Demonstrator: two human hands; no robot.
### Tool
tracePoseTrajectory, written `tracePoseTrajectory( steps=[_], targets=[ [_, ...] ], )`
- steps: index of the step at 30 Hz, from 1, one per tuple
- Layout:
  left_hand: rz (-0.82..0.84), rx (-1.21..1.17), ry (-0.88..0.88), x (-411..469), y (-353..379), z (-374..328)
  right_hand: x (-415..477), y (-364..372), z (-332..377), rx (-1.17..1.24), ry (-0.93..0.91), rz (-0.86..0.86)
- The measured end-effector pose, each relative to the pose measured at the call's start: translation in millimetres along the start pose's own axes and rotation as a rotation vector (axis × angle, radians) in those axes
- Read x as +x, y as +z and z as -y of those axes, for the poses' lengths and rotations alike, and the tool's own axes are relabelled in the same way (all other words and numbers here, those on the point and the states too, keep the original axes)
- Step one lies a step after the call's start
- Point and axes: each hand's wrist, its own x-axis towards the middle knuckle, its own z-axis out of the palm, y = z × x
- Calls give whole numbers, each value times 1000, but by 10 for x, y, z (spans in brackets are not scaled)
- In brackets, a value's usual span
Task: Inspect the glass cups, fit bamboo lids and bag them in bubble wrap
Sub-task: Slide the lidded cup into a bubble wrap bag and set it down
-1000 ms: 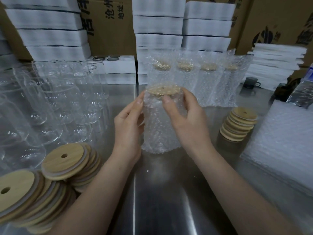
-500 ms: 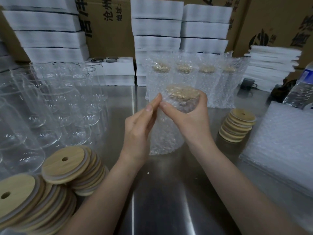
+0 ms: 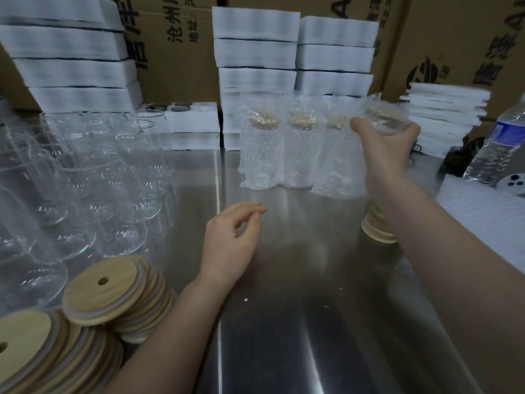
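Head view: the right hand is raised over the far right of the shiny steel table. Its fingers are curled round the top of a glass cup bagged in clear bubble wrap, bamboo lid fitted. The cup is blurred and its lower body merges with the wrap behind it, so I cannot tell whether its long axis is upright or tipped. It is at the right-hand end of a row of bagged cups standing upright along the back of the table. Whether it touches the last one, the frame does not settle.

The left hand hovers low over the bare middle of the table. Its fingers are loosely curled, thumb near the fingertips, and it holds nothing.

This looks like the setting-down of a finished cup. The free place is at the row's right end, almost straight below the right hand, so the move is mainly downward with the cup's base leading.

For the next cup, the cluster of bare clear glass cups lies to the left and slightly beyond the left hand, which is much the nearer. The heap of round bamboo lids with centre holes is just beside the left forearm. A smaller stack of bamboo lids sits under the right forearm, and the flat pile of bubble-wrap bags lies on the right hand's side.
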Motion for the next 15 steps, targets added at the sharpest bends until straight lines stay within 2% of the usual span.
tracePoseTrajectory(
  steps=[9, 15],
  targets=[
    [8, -28, -62, 19, 17, 33, 518, -270, -273, -213, 72, -94],
    [17, -19, -89, 27, 14, 24, 671, -276, -365, -352, 54, -94]
  ],
)
